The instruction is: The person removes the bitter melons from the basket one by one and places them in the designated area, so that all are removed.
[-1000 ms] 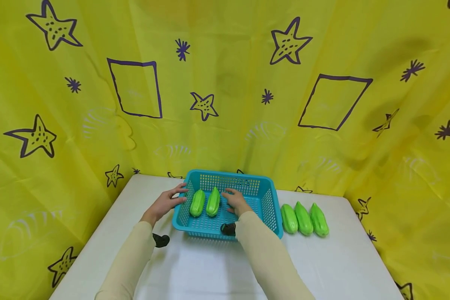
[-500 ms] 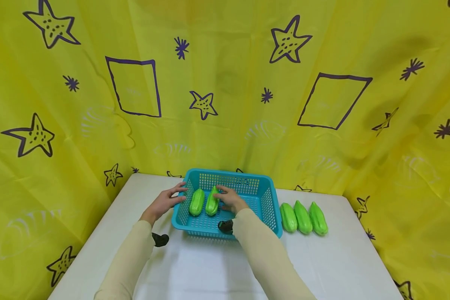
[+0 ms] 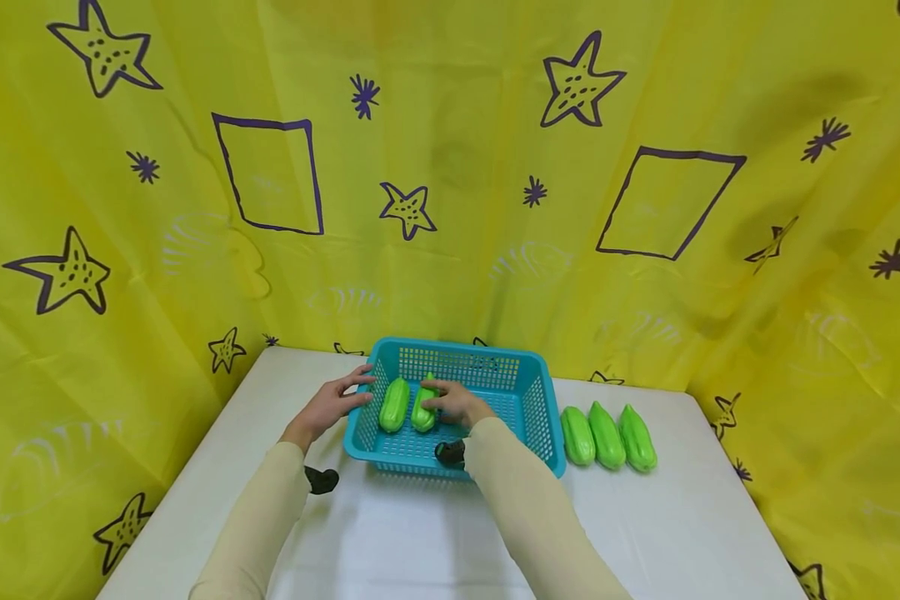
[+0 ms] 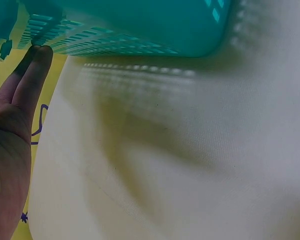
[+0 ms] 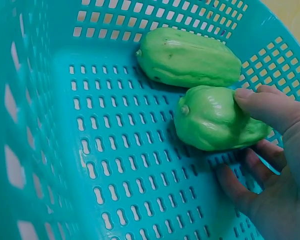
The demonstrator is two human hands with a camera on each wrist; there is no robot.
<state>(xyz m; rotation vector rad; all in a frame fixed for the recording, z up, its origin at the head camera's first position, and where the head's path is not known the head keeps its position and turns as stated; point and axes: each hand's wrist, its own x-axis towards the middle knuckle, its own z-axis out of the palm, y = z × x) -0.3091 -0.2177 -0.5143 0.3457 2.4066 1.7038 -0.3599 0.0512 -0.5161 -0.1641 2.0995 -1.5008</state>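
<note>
Two green papaya-like fruits lie in a blue plastic basket. My right hand [image 3: 461, 404] reaches into the basket [image 3: 528, 408] and grips the nearer one [image 5: 210, 120], its thumb on the skin and other fingers round the far side and below. Beside it, close to the basket's wall, lies the second green fruit [image 3: 394, 406], untouched. My left hand [image 3: 330, 407] rests its extended fingertips against the basket's left side; in the left wrist view, the fingers [image 4: 32, 82] touch the outer wall with the palm away from it.
Several items surround the basket on a white table [image 3: 420, 542]: three more green fruits [image 3: 607, 437] lie in a row right of it. A yellow curtain [image 3: 465, 292] with purple stars stands close behind and on both sides. Dark wrist cameras [image 3: 321, 480] sit at both sleeves.
My right hand has moved left inside the basket and reached the right-hand fruit, its thumb and fingers now round it. The left hand and the basket stay where they were.
</note>
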